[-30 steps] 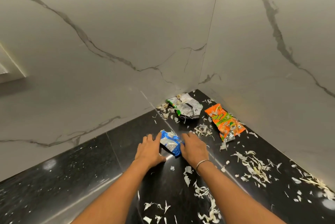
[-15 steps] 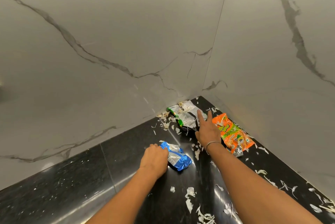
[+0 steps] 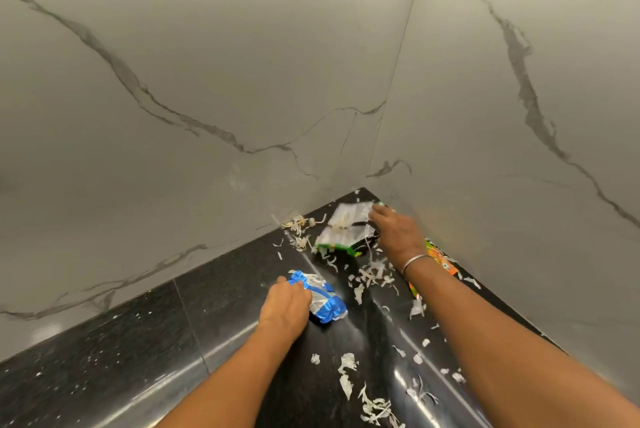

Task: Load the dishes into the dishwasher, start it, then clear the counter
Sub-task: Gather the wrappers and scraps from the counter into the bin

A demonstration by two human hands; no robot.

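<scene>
- Moved since half a second ago: right hand [image 3: 394, 231] now reaching further into the corner, over the silver-green wrapper [image 3: 343, 231], where earlier it only pointed at it
- Right fingers spread across the wrapper's far edge, blurred; cannot tell whether closed on it
- Wrapper now showing its silver side up, green edge toward the camera, lying close to the corner
- Left hand [image 3: 285, 301] about where it was, fingers curled down on the blue wrapper [image 3: 320, 297], gripping its near-left end against the counter
- Blue wrapper crumpled, sitting in front of the silver-green one, apart from it
- Orange wrapper [image 3: 440, 259] now mostly hidden behind the right wrist, just beside the right wall; earlier largely in view
- Thin metal bangle [image 3: 415, 263] on the right wrist
- Black speckled stone counter [image 3: 138, 351], glossy, with a seam running toward the corner and light streaks reflected in it
- Pale shreds [image 3: 370, 277] scattered over the counter: a cluster between the two wrappers, a small pile against the left wall near the corner, more trailing toward the camera
- Two grey-veined marble walls [image 3: 207, 81] meeting at the corner behind the counter
</scene>
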